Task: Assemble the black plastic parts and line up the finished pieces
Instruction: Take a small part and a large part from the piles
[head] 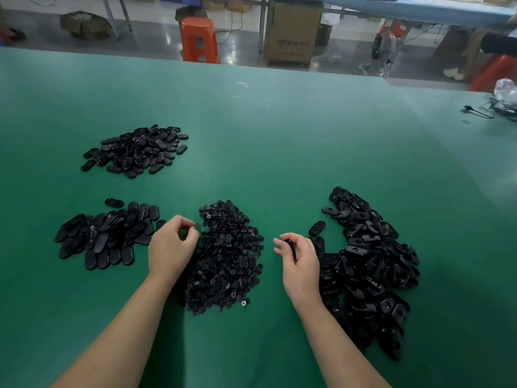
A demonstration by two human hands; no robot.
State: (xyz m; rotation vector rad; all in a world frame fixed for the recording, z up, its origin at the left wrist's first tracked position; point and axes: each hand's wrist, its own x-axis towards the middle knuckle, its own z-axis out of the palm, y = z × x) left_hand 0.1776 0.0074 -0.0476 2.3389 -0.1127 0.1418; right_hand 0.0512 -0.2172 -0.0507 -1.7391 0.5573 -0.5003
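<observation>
Part in hand, insert pending.
Your right hand (299, 261) pinches an oval shell (291, 247) upright; left hand (172, 245), fingers curled at the small-parts heap (223, 259), lies at nine o'clock; its contents can't be told.

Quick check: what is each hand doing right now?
Left hand: fingers curled at the small-parts pile; holding anything cannot be told.
Right hand: holds a black part.
</observation>
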